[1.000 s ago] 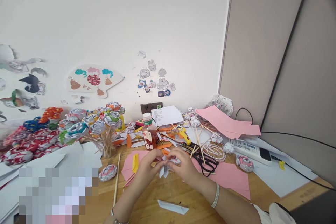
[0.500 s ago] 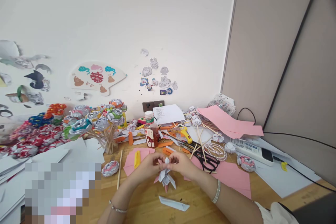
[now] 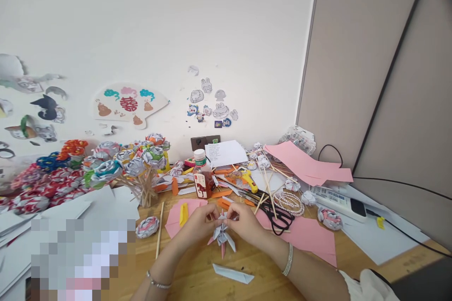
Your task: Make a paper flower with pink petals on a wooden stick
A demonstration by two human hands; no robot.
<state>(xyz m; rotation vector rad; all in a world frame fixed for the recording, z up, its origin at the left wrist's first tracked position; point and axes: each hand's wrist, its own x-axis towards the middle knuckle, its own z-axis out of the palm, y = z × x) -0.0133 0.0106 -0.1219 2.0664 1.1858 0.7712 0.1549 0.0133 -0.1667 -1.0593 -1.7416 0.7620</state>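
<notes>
Pale wall (image 3: 240, 23) up top, wooden tabletop (image 3: 190, 277) crammed with craft stuff below. Middle left, paper flowers (image 3: 108, 171) sit bunched on sticks (image 3: 144, 193), probably parked there to be out of the way. Lower centre, the left hand (image 3: 202, 222) has its grip pinching a white-and-pink folded paper piece (image 3: 221, 235) near the top, points hanging down; the right hand (image 3: 244, 222) pinches it too, likely to steady it. Black-handled scissors (image 3: 284, 224) lie right of centre, seemingly for easy reach.

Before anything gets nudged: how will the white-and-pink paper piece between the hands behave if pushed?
The paper piece looks folded, so it is probably light for its size. Its creased points likely hold shape but may bend under pressure. Splayed several ways, they probably discourage rolling.
</notes>
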